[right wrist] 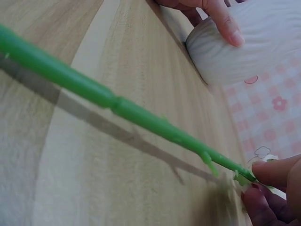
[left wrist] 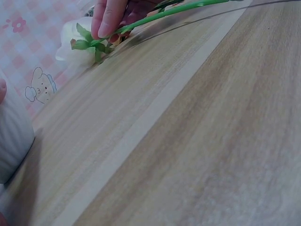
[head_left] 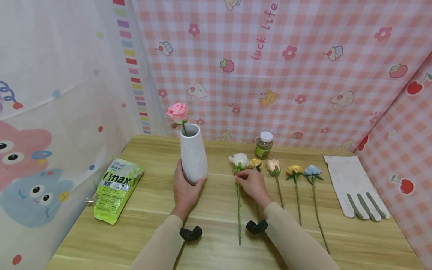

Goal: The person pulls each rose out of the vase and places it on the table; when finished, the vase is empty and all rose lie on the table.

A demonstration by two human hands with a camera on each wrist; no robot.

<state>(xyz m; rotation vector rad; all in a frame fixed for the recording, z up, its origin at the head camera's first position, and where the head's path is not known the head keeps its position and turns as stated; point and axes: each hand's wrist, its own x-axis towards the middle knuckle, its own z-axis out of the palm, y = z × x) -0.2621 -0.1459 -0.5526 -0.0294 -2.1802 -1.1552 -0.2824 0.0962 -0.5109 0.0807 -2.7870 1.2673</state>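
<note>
A white ribbed vase (head_left: 194, 157) stands on the table, a pink rose (head_left: 177, 112) leaning out of its mouth. My left hand (head_left: 187, 190) grips the vase low down, thumb on the near side. With thumb and fingertips my right hand (head_left: 252, 183) pinches the green stem of a white rose (head_left: 240, 159) just under its bloom. In the right wrist view the stem (right wrist: 150, 123) runs slightly over the table and casts a shadow. Beside the right hand lies a small yellow rose (head_left: 255, 163), its stem partly hidden under the wrist.
Further right lie a peach rose (head_left: 273, 166), a yellow-orange rose (head_left: 294, 170) and a blue rose (head_left: 312, 171). Behind them stands a white-lidded jar (head_left: 264, 145). A white glove (head_left: 354, 187) lies far right, a green fertilizer bag (head_left: 118, 191) at left. Patterned cloth hangs around the table.
</note>
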